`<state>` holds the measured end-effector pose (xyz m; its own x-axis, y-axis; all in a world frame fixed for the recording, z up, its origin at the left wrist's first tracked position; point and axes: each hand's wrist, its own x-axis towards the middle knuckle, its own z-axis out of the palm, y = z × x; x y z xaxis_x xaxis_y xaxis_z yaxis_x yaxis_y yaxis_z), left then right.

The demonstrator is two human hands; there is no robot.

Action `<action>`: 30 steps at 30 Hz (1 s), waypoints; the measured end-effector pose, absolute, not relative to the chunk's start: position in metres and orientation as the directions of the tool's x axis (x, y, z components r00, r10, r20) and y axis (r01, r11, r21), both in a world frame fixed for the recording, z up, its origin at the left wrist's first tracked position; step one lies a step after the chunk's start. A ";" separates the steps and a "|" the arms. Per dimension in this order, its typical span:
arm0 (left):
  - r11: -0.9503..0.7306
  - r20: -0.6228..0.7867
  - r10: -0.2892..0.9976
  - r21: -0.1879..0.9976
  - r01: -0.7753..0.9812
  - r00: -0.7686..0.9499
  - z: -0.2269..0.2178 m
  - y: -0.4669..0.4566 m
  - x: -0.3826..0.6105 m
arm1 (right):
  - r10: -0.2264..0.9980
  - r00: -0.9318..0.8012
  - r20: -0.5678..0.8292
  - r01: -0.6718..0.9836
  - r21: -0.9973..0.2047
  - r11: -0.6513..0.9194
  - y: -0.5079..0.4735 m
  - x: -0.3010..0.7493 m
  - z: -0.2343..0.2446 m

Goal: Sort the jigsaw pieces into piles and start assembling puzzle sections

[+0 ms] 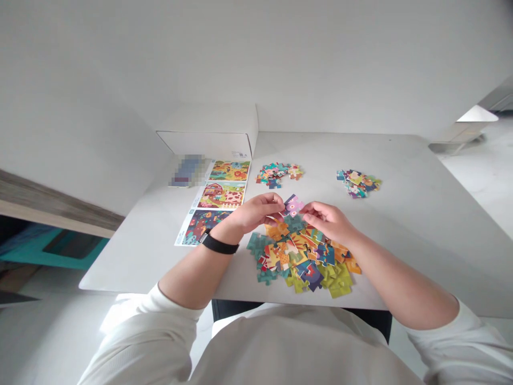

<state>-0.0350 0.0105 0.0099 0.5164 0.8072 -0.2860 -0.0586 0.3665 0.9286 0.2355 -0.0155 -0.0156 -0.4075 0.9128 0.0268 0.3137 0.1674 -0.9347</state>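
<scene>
Between my two hands is a purple and pink jigsaw puzzle piece, held just above the table. My left hand pinches its left side between thumb and fingers. At its right edge, my right hand has its thumb and fingertips closed on the piece's lower right corner. Below both hands lies a large heap of mixed puzzle pieces, some picture side up, others showing plain green, teal or orange faces.
Two smaller piles of puzzle pieces, a left one and a right one, lie farther back. A picture sheet with several scenes lies left, beside a blurred-out item. Behind them stands a white box on the white table.
</scene>
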 end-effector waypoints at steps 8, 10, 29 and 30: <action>0.321 -0.298 0.752 0.944 0.069 0.588 0.007 0.000 -0.020 | 0.954 -0.300 0.004 0.199 -0.978 0.067 -0.017 0.232 -0.005; 0.296 -0.291 0.751 0.951 0.091 0.593 0.009 0.001 -0.022 | 0.952 -0.306 0.007 0.207 -0.976 0.074 -0.017 0.232 -0.004; 0.369 -0.274 0.806 0.926 -0.084 0.524 0.005 0.001 -0.020 | 0.918 -0.395 -0.035 0.177 -0.983 0.039 -0.019 0.231 -0.010; 0.374 -0.275 0.801 0.923 -0.087 0.531 0.005 0.000 -0.019 | 0.921 -0.388 -0.036 0.180 -0.983 0.037 -0.019 0.230 -0.011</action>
